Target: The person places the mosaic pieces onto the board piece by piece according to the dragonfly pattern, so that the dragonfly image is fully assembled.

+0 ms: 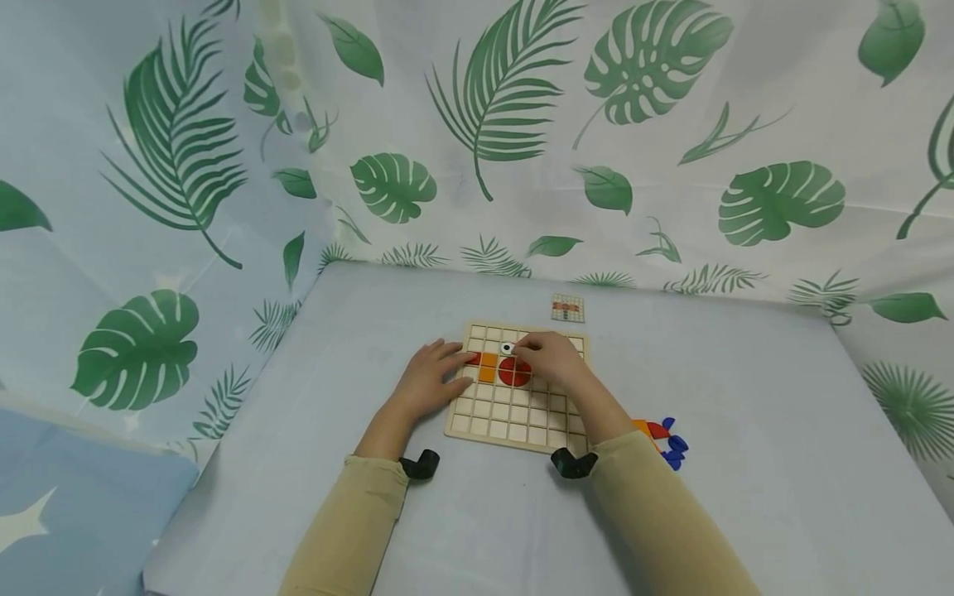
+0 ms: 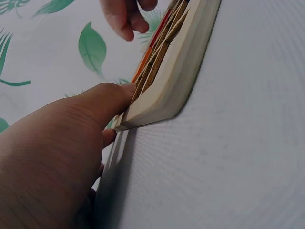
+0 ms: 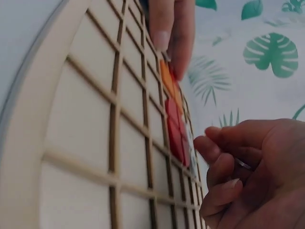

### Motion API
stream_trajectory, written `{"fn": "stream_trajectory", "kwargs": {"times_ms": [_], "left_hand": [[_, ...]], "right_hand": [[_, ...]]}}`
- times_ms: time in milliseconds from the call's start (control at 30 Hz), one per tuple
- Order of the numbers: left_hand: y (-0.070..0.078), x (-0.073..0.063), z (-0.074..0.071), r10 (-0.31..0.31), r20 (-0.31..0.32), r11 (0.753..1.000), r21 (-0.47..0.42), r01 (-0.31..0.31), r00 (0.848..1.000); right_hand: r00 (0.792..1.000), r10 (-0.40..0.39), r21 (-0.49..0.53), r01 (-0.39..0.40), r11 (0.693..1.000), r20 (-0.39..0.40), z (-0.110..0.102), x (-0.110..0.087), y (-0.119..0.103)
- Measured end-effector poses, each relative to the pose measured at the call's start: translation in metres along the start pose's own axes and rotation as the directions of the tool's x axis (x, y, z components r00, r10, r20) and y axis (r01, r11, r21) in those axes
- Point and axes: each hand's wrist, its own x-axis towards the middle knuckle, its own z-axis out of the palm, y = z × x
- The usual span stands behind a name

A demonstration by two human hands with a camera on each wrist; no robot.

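Note:
A wooden grid board [image 1: 507, 411] lies on the table. On it sit orange tiles [image 1: 487, 374], a red disc made of quarter pieces [image 1: 514, 372] and a white tile with a black eye dot [image 1: 507, 348]. My left hand [image 1: 431, 377] rests on the board's left edge, fingers spread, fingertips by a red piece [image 1: 473, 358]. My right hand [image 1: 555, 358] is over the upper middle, thumb and forefinger close together beside the eye tile. In the right wrist view, a thin shiny edge [image 3: 243, 163] shows between its curled fingers; whether they hold a piece is unclear.
A small pattern card [image 1: 568, 308] lies behind the board. Loose orange, red and blue pieces [image 1: 674, 444] lie to the right, partly behind my right sleeve [image 1: 656, 505]. Leaf-print curtains [image 1: 522, 215] rise at the table's back and left.

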Motion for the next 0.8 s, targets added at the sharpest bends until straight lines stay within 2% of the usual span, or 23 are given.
{"fn": "stream_trajectory", "kwargs": {"times_ms": [167, 300, 600, 800], "left_hand": [[0.003, 0.001, 0.001, -0.001, -0.003, 1.0, -0.002, 0.001, 1.0], [0.003, 0.001, 0.002, -0.008, 0.007, 1.0, -0.002, 0.008, 1.0], [0.001, 0.0, 0.002, 0.008, -0.014, 1.0, 0.009, -0.007, 1.0], [0.001, -0.001, 0.002, 0.003, -0.006, 1.0, 0.005, -0.003, 1.0]], "right_hand": [[1.0, -0.008, 0.03, 0.008, 1.0, -0.004, -0.01, -0.012, 0.02], [1.0, 0.019, 0.044, -0.018, 0.999, -0.02, -0.028, -0.028, 0.038], [0.997, 0.07, 0.012, -0.07, 0.998, -0.031, -0.077, -0.077, 0.075], [0.996, 0.089, 0.001, -0.089, 0.996, -0.027, -0.09, -0.107, 0.106]]}}
